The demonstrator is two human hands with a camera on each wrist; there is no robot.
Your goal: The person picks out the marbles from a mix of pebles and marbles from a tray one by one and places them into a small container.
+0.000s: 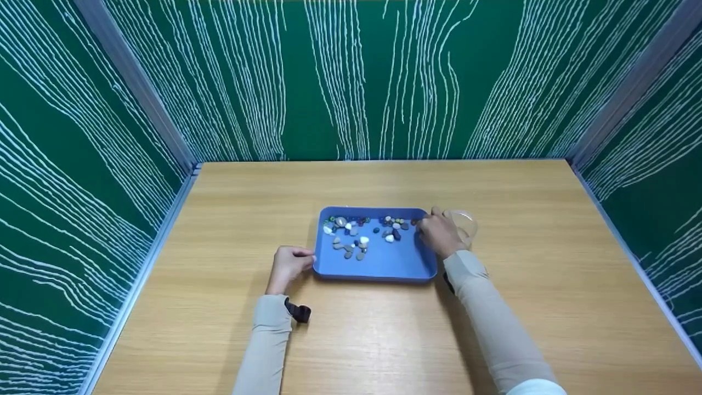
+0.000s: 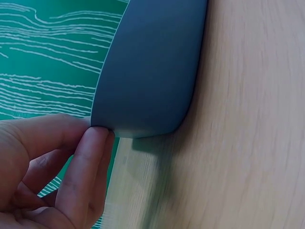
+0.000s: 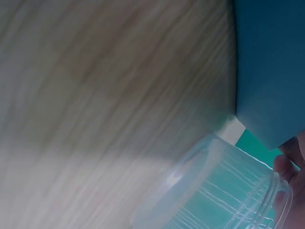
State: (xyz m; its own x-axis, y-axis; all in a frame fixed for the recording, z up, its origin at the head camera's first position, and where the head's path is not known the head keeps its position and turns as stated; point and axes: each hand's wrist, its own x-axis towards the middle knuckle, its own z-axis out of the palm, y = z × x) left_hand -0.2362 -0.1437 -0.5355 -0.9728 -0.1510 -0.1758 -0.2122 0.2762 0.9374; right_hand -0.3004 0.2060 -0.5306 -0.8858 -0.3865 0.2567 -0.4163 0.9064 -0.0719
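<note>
A blue rectangular tray (image 1: 397,260) lies on the table with several small stones and glass pebbles in it. My left hand (image 1: 289,266) pinches the tray's left rim between thumb and fingers; the left wrist view shows the fingertips (image 2: 98,136) at that edge. Over the right rim, near the far corner, is my right hand (image 1: 440,233), its fingers bent downward. Whether anything is between them is hidden. Right beside this hand stands a clear plastic jar (image 1: 466,224), its open mouth up. In the right wrist view the hand (image 3: 296,174) partly shows behind the jar's rim.
Inside the tray, grey flat stones (image 1: 348,254) lie left of centre, and dark and white ones (image 1: 390,238) lie toward the right. The wooden table (image 1: 373,334) meets green walls (image 1: 378,82) with white wavy lines at its back and sides.
</note>
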